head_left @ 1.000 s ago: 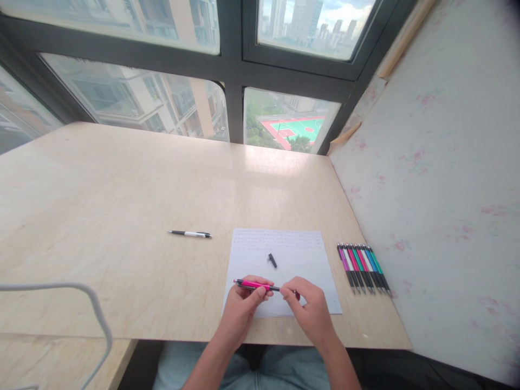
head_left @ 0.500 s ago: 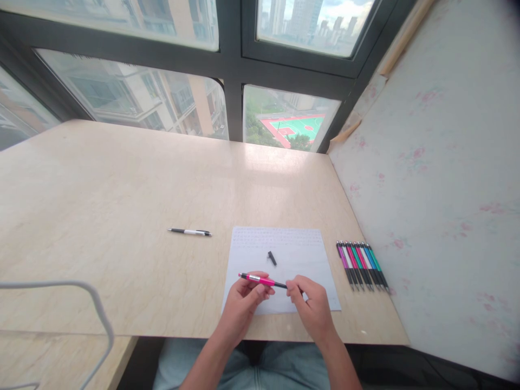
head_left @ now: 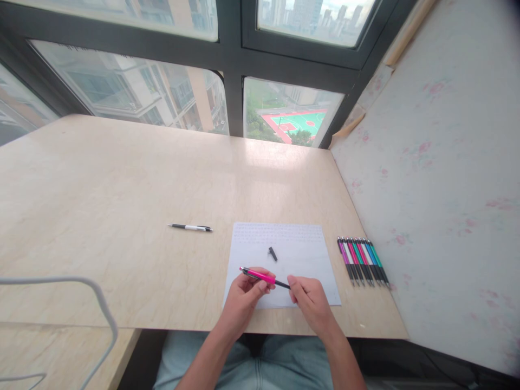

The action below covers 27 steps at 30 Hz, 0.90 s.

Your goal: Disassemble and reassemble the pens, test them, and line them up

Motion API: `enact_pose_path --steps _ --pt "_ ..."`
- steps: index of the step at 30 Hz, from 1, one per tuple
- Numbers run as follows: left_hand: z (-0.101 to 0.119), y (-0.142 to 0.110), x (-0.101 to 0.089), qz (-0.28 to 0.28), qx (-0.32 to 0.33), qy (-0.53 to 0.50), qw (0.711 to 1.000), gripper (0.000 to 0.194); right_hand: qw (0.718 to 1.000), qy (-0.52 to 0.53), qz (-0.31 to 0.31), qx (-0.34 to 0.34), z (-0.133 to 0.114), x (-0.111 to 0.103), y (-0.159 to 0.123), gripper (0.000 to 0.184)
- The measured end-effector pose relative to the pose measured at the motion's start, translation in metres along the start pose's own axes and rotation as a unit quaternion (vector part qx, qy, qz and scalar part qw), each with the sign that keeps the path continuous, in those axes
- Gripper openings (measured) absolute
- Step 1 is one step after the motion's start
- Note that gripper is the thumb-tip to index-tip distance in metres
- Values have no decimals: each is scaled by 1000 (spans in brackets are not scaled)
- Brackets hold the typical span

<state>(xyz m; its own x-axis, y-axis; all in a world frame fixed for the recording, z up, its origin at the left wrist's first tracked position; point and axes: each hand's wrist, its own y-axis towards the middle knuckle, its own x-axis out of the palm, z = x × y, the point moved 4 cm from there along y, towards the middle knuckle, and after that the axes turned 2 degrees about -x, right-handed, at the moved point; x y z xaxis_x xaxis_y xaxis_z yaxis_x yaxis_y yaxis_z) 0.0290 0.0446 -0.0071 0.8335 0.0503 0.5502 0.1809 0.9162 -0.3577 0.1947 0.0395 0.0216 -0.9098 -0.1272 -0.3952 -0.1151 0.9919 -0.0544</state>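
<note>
Above the lower part of a sheet of paper (head_left: 247,254), both hands are on a pink pen (head_left: 265,278) with a black front section. My left hand (head_left: 242,295) pinches its pink barrel, with the silver and black rear end pointing up and left. The fingers of my right hand (head_left: 309,299) close round the black front end and hide the tip. On the paper just beyond the pen lies a small black piece (head_left: 272,253) that looks like a pen cap. Faint handwriting fills the top lines of the sheet.
A white and black pen (head_left: 190,228) lies left of the paper. Several coloured pens (head_left: 361,260) sit in a row on the right, beside the wallpapered wall (head_left: 442,216). A grey cable (head_left: 103,303) curves over the left of the table (head_left: 162,179). Windows stand behind.
My right hand has shifted slightly right along the pen, toward its front end. The pen has turned in my left hand and now slopes down more to the right.
</note>
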Motion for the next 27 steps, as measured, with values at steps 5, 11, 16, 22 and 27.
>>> enact_pose_path --steps 5,11,16,22,27 --pt "4 1 2 -12 14 21 1000 19 1000 -4 6 -9 2 0 0 51" --pt "6 3 1 -16 38 53 998 17 995 -32 54 -78 -5 -4 0 30" --pt "5 3 1 -12 20 34 999 17 991 -29 74 -106 -12 -5 -1 9" --pt "3 1 0 -7 16 12 1000 21 991 -9 81 -102 -12 -4 -2 9" --pt "2 2 -2 -15 25 27 999 16 997 -7 26 -78 -10 0 -2 31"
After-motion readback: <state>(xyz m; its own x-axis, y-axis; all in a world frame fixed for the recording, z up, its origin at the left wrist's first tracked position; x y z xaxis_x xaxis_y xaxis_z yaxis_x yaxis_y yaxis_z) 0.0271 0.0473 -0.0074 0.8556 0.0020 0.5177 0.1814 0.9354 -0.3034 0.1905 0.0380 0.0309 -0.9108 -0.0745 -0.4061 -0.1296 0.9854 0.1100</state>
